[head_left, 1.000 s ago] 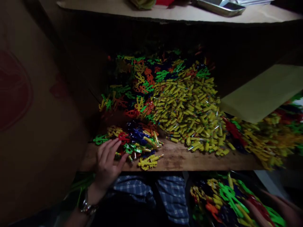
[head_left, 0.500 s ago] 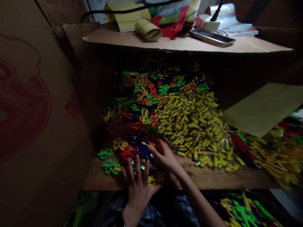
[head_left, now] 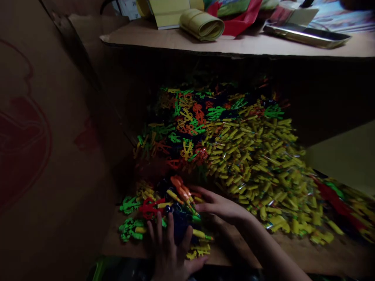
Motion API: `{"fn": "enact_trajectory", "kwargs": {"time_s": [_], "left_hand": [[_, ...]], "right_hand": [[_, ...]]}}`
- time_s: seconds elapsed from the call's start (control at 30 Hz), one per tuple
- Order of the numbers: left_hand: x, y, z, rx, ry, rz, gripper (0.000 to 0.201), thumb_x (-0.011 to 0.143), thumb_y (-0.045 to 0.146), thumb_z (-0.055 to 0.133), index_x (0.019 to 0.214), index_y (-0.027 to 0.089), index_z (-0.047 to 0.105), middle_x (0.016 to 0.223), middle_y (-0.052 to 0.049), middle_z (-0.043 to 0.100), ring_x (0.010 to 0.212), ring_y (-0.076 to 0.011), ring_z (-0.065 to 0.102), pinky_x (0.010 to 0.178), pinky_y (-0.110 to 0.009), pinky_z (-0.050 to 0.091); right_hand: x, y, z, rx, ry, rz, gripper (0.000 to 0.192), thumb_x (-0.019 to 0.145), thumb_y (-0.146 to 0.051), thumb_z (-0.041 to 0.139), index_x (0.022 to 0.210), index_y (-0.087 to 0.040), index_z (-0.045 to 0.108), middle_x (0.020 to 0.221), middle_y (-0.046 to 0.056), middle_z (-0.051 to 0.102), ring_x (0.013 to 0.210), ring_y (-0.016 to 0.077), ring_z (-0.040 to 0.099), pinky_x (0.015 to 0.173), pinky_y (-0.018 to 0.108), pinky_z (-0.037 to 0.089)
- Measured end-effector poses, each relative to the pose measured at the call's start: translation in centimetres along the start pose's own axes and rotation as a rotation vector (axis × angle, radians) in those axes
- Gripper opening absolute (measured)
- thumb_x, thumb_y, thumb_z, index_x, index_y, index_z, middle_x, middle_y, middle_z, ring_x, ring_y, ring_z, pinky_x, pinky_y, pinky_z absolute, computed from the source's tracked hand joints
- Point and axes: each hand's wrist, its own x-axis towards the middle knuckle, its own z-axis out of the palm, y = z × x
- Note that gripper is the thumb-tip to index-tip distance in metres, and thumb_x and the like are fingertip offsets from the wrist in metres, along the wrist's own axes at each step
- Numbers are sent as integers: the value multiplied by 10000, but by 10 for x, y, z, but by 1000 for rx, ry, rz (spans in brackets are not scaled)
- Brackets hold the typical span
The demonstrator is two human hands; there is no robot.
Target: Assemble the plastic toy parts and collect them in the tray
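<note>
My left hand (head_left: 174, 251) lies palm down at the near edge of the wooden board, fingers spread, beside a dark blue plastic figure (head_left: 181, 225). My right hand (head_left: 224, 207) reaches in from the right, its fingers stretched and apart from the thumb. Its fingertips are by an orange plastic figure (head_left: 181, 188) and small yellow tubes (head_left: 175, 196); whether they touch is unclear in the dim light. A red figure (head_left: 150, 208) and green figures (head_left: 130, 229) sit left of my hands. Under the left fingers shows a yellow figure (head_left: 199, 250).
Behind my right hand is a big heap of yellow tubes (head_left: 254, 160). Mixed coloured figures (head_left: 187, 117) pile up at the back left. A cardboard shelf (head_left: 164, 41) overhangs them, carrying a phone (head_left: 307, 35) and rolled yellow paper (head_left: 202, 25). A cardboard wall (head_left: 58, 187) stands left.
The view has come closer. My right hand has drawn back a little to the right, and the orange figure shows more fully. My left hand stays spread at the board's near edge.
</note>
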Motion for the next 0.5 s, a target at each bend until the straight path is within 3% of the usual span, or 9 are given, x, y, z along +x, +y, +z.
{"fn": "enact_trajectory", "kwargs": {"time_s": [0.1, 0.23, 0.4, 0.47, 0.5], "left_hand": [[9, -3, -3, 26, -47, 21, 1064, 623, 543, 730, 1463, 341, 110, 1561, -113, -15, 1382, -457, 88, 1049, -701, 123], [17, 0, 0, 13, -73, 18, 954, 611, 611, 694, 1425, 316, 292, 1558, -113, 73, 1368, -456, 163, 1063, -682, 120], [18, -6, 5, 59, -62, 30, 879, 643, 549, 692, 1408, 293, 343, 1524, -134, 219, 1344, -444, 244, 1065, -666, 154], [20, -13, 4, 57, -45, 36, 879, 649, 529, 690, 1417, 304, 327, 1523, -108, 233, 1346, -433, 247, 1094, -633, 129], [24, -16, 3, 28, -10, 39, 880, 643, 540, 688, 1416, 319, 329, 1532, -77, 216, 1350, -430, 237, 1121, -601, 90]], "right_hand": [[7, -1, -8, 7, -110, 11, 667, 700, -416, 728, 1303, -244, 500, 1358, 74, 515, 1253, 220, 466, 1034, 442, 356], [17, 5, -14, 91, -205, -38, 723, 633, -465, 762, 1276, -229, 531, 1297, 82, 567, 1276, 226, 431, 1018, 444, 355], [25, 8, -6, 180, -265, -58, 669, 625, -524, 745, 1224, -276, 580, 1239, 66, 611, 1190, 226, 527, 987, 450, 380], [27, 5, 0, 167, -330, -72, 671, 580, -530, 772, 1195, -328, 597, 1213, 40, 631, 1132, 222, 576, 957, 421, 421], [26, 3, 0, 112, -289, -99, 656, 543, -513, 801, 1152, -345, 623, 1166, 26, 659, 1075, 220, 612, 914, 394, 462]]}}
